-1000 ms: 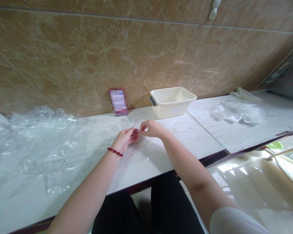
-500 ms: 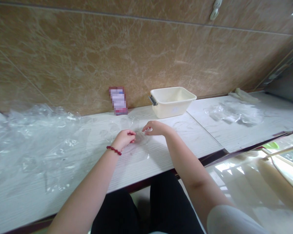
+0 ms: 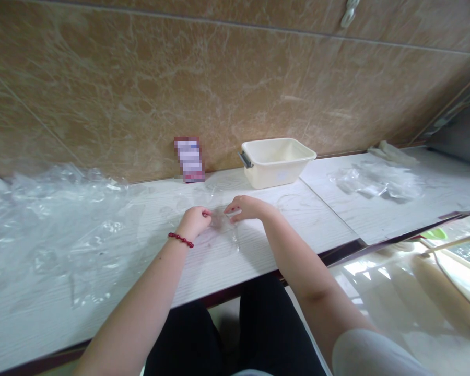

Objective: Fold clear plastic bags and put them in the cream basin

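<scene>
Clear plastic film (image 3: 223,227) lies on the white wood-grain table (image 3: 297,230) between the two hands, a thin see-through piece resting flat on the surface and puckered where the fingers meet it. The left hand (image 3: 194,222), with a red bead bracelet (image 3: 180,239) on its wrist, is curled at the film's left side, and the right hand (image 3: 248,208) reaches in from the other side with its fingertips (image 3: 227,210) on the film. The hands are apart, with only a narrow gap between them. Both touch the plastic, but the film is too transparent to tell whether either hand is pinching it.

Beyond them, against the marble-look tile wall (image 3: 219,89), stand a cream plastic tub (image 3: 276,169) with a grey handle (image 3: 245,159) and an upright pixelated packet (image 3: 189,159). A big heap of crumpled clear plastic (image 3: 50,224) covers the left end of the table, and a smaller crumpled sheet (image 3: 376,180) lies to the right, near a pale cloth (image 3: 391,153). A ring-shaped clear piece (image 3: 288,202) sits just beyond the right hand. Black trousers (image 3: 188,339) show below the table edge
</scene>
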`<state>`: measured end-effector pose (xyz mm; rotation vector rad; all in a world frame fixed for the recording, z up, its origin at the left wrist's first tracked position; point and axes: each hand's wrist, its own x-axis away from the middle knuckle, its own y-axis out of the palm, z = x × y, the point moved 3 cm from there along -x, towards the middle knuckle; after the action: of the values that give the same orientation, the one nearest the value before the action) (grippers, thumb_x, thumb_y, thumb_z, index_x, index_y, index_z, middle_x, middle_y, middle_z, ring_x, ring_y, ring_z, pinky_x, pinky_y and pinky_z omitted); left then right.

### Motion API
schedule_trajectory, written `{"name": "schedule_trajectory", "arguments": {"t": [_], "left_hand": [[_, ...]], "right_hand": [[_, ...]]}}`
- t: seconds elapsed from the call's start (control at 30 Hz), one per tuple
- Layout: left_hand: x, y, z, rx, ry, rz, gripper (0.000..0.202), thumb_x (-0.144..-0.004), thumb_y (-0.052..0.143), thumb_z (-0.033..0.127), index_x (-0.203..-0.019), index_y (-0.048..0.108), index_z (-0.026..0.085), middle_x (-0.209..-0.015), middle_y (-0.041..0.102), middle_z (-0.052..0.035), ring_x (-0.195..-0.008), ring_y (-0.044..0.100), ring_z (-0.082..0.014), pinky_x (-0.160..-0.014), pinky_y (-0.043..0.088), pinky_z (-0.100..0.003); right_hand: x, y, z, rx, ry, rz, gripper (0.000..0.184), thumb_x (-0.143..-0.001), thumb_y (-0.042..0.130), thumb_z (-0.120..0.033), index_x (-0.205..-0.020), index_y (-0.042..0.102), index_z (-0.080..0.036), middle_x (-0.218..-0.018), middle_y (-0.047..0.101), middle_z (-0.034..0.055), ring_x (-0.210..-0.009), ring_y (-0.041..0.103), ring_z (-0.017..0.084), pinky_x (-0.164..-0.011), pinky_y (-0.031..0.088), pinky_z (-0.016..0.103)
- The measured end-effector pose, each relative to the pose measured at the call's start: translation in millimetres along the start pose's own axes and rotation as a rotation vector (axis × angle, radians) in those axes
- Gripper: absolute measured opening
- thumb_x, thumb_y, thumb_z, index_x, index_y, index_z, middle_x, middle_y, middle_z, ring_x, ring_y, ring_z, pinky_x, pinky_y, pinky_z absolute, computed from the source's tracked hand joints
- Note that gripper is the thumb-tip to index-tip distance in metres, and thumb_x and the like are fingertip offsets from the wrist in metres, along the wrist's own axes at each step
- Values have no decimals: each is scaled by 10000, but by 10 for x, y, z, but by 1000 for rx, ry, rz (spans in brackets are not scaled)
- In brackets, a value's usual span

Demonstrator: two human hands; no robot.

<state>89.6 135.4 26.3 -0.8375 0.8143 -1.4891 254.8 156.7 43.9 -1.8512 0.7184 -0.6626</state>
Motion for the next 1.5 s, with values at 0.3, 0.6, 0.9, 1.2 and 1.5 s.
{"name": "schedule_trajectory", "arguments": {"t": [0.3, 0.6, 0.9, 1.2, 1.5], "left_hand": [[7, 12, 27, -93, 54, -38, 312, -638, 451, 177, -880, 638, 114, -828, 651, -76, -735, 582, -162, -701, 422, -224], [11, -1, 42, -129, 66, -45, 331, -647, 443, 176, -908, 635, 108, -870, 650, -78, -768, 583, -162, -729, 421, -221], [-9, 20, 22, -133, 94, -47, 335, -646, 433, 176, -902, 640, 115, -871, 651, -76, -780, 583, -160, -738, 418, -219], [5, 17, 35, -137, 105, -52, 337, -645, 438, 173, -908, 639, 110, -888, 649, -79, -794, 584, -166, -744, 418, -225], [13, 17, 36, -130, 91, -70, 328, -660, 446, 168, -922, 635, 111, -879, 652, -78, -784, 590, -163, -740, 427, -221]], "right_hand": [[-23, 32, -7, 20, 16, -20, 458, -616, 625, -371, -1052, 579, -238, -934, 594, 58, -824, 548, 169, -703, 395, 233], [-15, -4, -65, 11, -2, 94, 362, -696, 544, -405, -1010, 600, -234, -903, 588, 59, -817, 538, 156, -721, 377, 238], [0, 56, -118, -2, -27, 19, 647, -554, 645, -447, -1142, 471, -241, -903, 561, 47, -832, 508, 176, -735, 369, 271], [-44, 136, -99, 16, -60, -34, 531, -650, 558, -460, -1124, 494, -231, -902, 559, 62, -802, 512, 169, -728, 366, 269], [-65, 131, -21, 16, -14, -37, 449, -700, 523, -412, -1119, 516, -251, -915, 570, 53, -768, 520, 147, -675, 364, 230]]}}
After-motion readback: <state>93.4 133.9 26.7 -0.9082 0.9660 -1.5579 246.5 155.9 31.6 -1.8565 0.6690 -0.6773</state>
